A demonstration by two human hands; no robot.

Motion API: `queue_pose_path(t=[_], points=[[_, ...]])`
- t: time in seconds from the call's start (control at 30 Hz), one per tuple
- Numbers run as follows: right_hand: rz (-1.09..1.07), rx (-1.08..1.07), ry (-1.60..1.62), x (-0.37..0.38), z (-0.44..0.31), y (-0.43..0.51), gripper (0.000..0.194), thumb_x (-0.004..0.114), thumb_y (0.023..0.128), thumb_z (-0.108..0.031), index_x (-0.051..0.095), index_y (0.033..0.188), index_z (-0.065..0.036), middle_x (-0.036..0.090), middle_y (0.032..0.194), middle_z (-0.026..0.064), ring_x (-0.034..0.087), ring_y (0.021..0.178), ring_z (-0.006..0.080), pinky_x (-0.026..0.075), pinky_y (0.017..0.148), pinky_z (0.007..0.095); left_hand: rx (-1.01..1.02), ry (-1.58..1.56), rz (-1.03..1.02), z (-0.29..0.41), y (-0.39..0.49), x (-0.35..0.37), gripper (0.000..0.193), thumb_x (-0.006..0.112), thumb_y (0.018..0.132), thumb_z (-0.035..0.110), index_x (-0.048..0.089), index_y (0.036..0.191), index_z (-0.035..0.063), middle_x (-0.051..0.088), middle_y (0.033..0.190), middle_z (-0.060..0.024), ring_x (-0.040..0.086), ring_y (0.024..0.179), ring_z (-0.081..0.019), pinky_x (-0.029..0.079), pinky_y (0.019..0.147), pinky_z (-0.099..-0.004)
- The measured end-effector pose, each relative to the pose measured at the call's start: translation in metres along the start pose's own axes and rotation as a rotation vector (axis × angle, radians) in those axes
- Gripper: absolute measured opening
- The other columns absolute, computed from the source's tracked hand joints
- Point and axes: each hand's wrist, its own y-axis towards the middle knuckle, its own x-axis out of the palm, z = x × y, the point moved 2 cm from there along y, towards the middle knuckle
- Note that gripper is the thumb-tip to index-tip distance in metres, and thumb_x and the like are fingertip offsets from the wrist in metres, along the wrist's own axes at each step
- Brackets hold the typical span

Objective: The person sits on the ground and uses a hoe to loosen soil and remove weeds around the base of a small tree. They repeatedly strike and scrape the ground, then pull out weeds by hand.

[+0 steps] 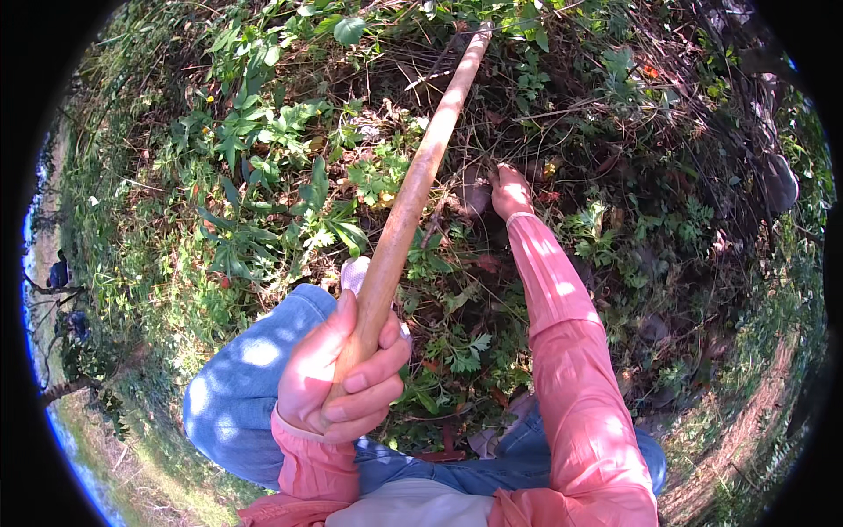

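Note:
My left hand point(352, 379) is closed around the near end of a long wooden handle point(418, 178). The handle slants away and to the right, and its far end reaches the plants near the top of the view. My right hand point(512, 192) reaches down to the ground among dry stems and leaves, right of the handle. Its fingertips are partly hidden in the growth, and whether they grip anything cannot be told. A greyish-brown stone-like lump point(474, 191) lies just left of that hand.
Leafy weeds point(263, 138) and dry stems cover the ground. Thin branches point(718, 125) tangle at the upper right, beside a rounded pale object point(782, 183). My bent knee in jeans point(257, 382) is at the lower left, with a light shoe point(354, 273) in front. A branch point(69, 388) shows at the far left.

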Motion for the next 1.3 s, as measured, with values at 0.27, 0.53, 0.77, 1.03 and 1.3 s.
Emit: queue_pose_path(t=[0.27, 0.53, 0.77, 1.03, 1.3], points=[[0.133, 0.354, 0.981, 0.030, 0.055, 0.017, 0.050, 0.042, 0.097, -0.050, 0.058, 0.081, -0.005, 0.062, 0.069, 0.0056, 0.059, 0.069, 0.0165, 0.046, 0.071, 0.0312, 0.003, 0.065, 0.069, -0.006, 0.004, 0.003, 0.046, 0.028, 0.102, 0.042, 0.044, 0.105, -0.0017, 0.039, 0.067, -0.0059, 0.036, 0.040, -0.0116, 0.030, 0.024, -0.0243], [0.299, 0.392, 1.171, 0.033, 0.058, 0.001, 0.036, 0.051, 0.096, -0.036, 0.055, 0.074, -0.008, 0.050, 0.061, 0.0015, 0.047, 0.056, 0.0143, 0.037, 0.055, 0.0305, -0.038, 0.167, 0.075, -0.007, 0.014, 0.006, 0.049, 0.029, 0.102, 0.045, 0.049, 0.098, 0.0002, 0.037, 0.062, -0.0029, 0.032, 0.036, -0.0101, 0.029, 0.022, -0.0247], [0.178, 0.502, 0.851, 0.059, -0.061, -0.177, 0.038, 0.047, 0.096, -0.036, 0.052, 0.072, -0.007, 0.047, 0.057, 0.0009, 0.041, 0.049, 0.0152, 0.034, 0.049, 0.0322, 0.002, 0.232, 0.019, -0.013, 0.009, -0.013, 0.045, 0.036, 0.101, 0.042, 0.051, 0.096, 0.0003, 0.039, 0.064, -0.0027, 0.036, 0.041, -0.0099, 0.030, 0.027, -0.0236], [0.336, 0.645, 1.488, -0.035, 0.006, -0.252, 0.035, 0.046, 0.097, -0.037, 0.041, 0.071, -0.016, 0.029, 0.052, -0.0048, 0.025, 0.041, 0.0116, 0.027, 0.042, 0.0316, 0.008, 0.424, 0.040, -0.013, 0.003, -0.058, 0.041, 0.041, 0.099, 0.044, 0.048, 0.093, 0.0033, 0.041, 0.064, -0.0037, 0.037, 0.043, -0.0101, 0.027, 0.026, -0.0216], [0.634, 0.311, 1.434, -0.268, -0.042, -0.287, 0.032, 0.045, 0.098, -0.032, 0.038, 0.072, -0.014, 0.026, 0.054, -0.0046, 0.021, 0.043, 0.0091, 0.019, 0.042, 0.0284, 0.118, 0.678, 0.311, -0.033, -0.025, -0.064, 0.035, 0.053, 0.096, 0.039, 0.044, 0.085, 0.0071, 0.044, 0.063, -0.0017, 0.038, 0.042, -0.0096, 0.031, 0.033, -0.0234]])
